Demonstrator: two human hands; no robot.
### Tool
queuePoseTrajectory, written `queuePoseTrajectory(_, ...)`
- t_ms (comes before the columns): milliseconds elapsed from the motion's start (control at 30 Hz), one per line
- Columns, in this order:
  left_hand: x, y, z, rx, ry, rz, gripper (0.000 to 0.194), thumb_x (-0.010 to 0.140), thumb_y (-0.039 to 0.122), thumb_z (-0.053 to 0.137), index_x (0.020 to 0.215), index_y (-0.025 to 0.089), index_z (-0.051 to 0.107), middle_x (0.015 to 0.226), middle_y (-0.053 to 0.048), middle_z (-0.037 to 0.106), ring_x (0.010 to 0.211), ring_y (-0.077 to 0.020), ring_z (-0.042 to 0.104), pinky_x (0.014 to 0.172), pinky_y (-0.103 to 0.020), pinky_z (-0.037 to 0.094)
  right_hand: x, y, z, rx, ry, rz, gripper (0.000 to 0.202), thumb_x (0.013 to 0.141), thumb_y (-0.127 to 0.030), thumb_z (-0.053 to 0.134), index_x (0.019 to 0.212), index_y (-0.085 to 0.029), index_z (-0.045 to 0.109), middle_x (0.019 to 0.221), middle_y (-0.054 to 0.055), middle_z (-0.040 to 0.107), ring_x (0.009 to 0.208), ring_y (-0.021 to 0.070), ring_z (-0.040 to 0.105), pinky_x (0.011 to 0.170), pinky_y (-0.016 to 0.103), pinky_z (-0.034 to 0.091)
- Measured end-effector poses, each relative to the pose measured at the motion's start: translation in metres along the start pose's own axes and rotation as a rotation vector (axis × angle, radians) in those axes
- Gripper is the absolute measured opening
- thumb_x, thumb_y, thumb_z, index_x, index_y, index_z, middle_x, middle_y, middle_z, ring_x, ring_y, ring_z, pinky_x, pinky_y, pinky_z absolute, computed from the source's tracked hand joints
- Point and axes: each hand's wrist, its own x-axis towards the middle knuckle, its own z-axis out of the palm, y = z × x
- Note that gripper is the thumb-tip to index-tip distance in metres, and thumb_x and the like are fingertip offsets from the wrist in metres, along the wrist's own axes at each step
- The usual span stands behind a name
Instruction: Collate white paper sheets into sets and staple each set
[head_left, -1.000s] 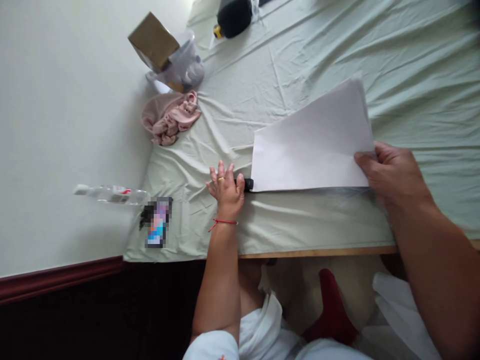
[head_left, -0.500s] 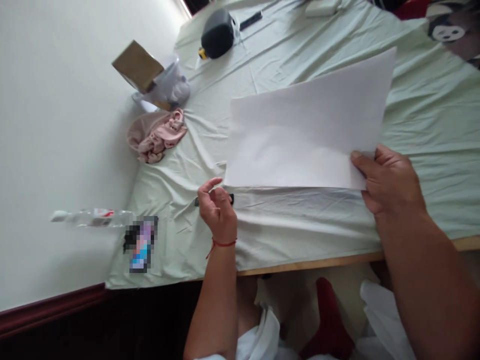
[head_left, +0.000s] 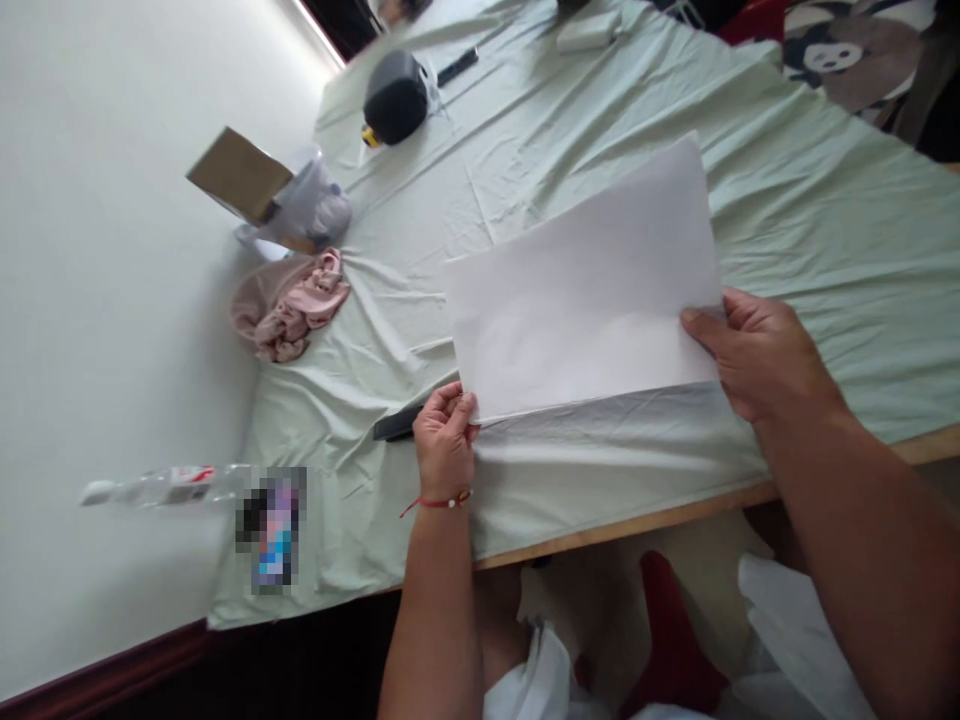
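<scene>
A white sheet of paper (head_left: 577,290) is held above the cloth-covered table, its far right corner raised. My right hand (head_left: 772,355) grips the right edge, thumb on top and fingers beneath. At the near left corner my left hand (head_left: 446,430) pinches the paper between thumb and fingers. The near edge shows a thin doubled line, so there may be more than one layer. Partly behind my left hand lies a dark, flat object (head_left: 396,424); its kind is hidden.
A pale green cloth (head_left: 825,270) covers the table. Along the left wall are a clear bottle (head_left: 187,486), a blurred-out flat item (head_left: 274,530), pink fabric (head_left: 292,305) and a plastic container (head_left: 311,205) with cardboard (head_left: 240,175). Farther back sits a black case (head_left: 396,97).
My left hand has closed on the near left corner of the paper, where before its fingers were loosely curled beside it. The paper is tilted a little differently, and the view has shifted.
</scene>
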Motion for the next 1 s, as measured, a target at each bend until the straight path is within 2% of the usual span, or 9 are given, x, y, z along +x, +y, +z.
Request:
queuePoseTrajectory(100,-0.001,-0.003,0.002,0.074,-0.010,-0.021,0.042,0.060,0.039,0.093,0.086,0.018,0.068,0.069,0.005,0.061,0.049,-0.0045,0.046,0.038,-0.013,0.032,-0.001,-0.003,-0.003,-0.079,0.031,-0.013,0.010,0.080,-0.026,0.072,0.088,-0.021,0.074,0.076,-0.002,0.071,0.067,0.0120,0.065,0.061,0.021,0.052)
queuePoseTrajectory(233,-0.001,-0.003,0.000,0.141,-0.072,-0.015,0.042,0.068,0.047,0.090,0.077,0.019,0.060,0.058,0.010,0.045,0.044,-0.0037,0.035,0.036,-0.014,0.026,-0.005,-0.009,-0.002,-0.161,0.029,-0.003,0.009,0.085,-0.023,0.065,0.084,-0.020,0.074,0.063,-0.003,0.061,0.063,0.0115,0.061,0.055,0.018,0.047)
queuePoseTrajectory(300,-0.002,-0.003,-0.001,0.139,-0.087,-0.019,0.045,0.069,0.050,0.090,0.074,0.020,0.057,0.056,0.010,0.042,0.043,-0.0039,0.033,0.036,-0.015,0.026,-0.005,-0.010,-0.002,-0.190,0.044,0.000,0.012,0.086,-0.020,0.062,0.082,-0.018,0.073,0.059,-0.003,0.056,0.058,0.0097,0.057,0.050,0.016,0.042)
queuePoseTrajectory(433,-0.006,-0.003,-0.004,0.079,-0.149,-0.026,0.049,0.073,0.057,0.088,0.075,0.020,0.056,0.060,0.008,0.049,0.045,-0.0052,0.043,0.040,-0.016,0.034,-0.001,-0.001,-0.003,-0.210,0.051,-0.049,0.013,0.088,-0.019,0.065,0.089,-0.015,0.077,0.067,-0.002,0.062,0.061,0.0066,0.057,0.051,0.013,0.040)
queuePoseTrajectory(533,-0.010,-0.001,-0.006,0.060,-0.197,-0.064,0.047,0.067,0.049,0.094,0.086,0.018,0.063,0.065,0.006,0.057,0.048,-0.0054,0.049,0.041,-0.016,0.035,0.002,0.006,-0.004,-0.193,0.044,-0.075,0.014,0.089,-0.018,0.065,0.094,-0.015,0.079,0.072,-0.002,0.067,0.065,0.0067,0.060,0.055,0.013,0.044)
queuePoseTrajectory(600,-0.012,0.000,-0.007,0.060,-0.208,-0.089,0.049,0.061,0.038,0.098,0.091,0.017,0.066,0.066,0.007,0.058,0.046,-0.0039,0.047,0.041,-0.014,0.033,0.003,0.007,-0.003,-0.188,0.044,-0.075,0.015,0.089,-0.017,0.065,0.094,-0.016,0.079,0.073,-0.002,0.069,0.064,0.0070,0.060,0.054,0.014,0.044)
queuePoseTrajectory(667,-0.012,0.000,-0.007,0.066,-0.217,-0.102,0.048,0.060,0.035,0.098,0.089,0.016,0.065,0.065,0.008,0.057,0.044,-0.0024,0.043,0.040,-0.014,0.031,0.003,0.008,0.000,-0.183,0.053,-0.069,0.015,0.089,-0.015,0.065,0.092,-0.017,0.079,0.073,-0.001,0.070,0.063,0.0075,0.060,0.054,0.016,0.044)
queuePoseTrajectory(833,-0.011,-0.004,-0.008,0.082,-0.190,-0.107,0.048,0.061,0.043,0.096,0.084,0.016,0.063,0.069,0.007,0.058,0.042,-0.0008,0.039,0.037,-0.014,0.027,0.003,0.006,0.009,-0.137,0.044,-0.074,0.013,0.088,-0.012,0.066,0.090,-0.018,0.077,0.075,-0.001,0.071,0.068,0.0095,0.063,0.062,0.019,0.049)
queuePoseTrajectory(1000,-0.010,-0.004,-0.007,0.090,-0.164,-0.104,0.052,0.059,0.049,0.096,0.082,0.017,0.063,0.067,0.006,0.060,0.042,-0.0009,0.038,0.037,-0.014,0.026,0.004,0.008,0.008,-0.149,0.028,-0.054,0.014,0.089,-0.014,0.064,0.093,-0.017,0.077,0.075,-0.001,0.070,0.067,0.0088,0.061,0.057,0.017,0.045)
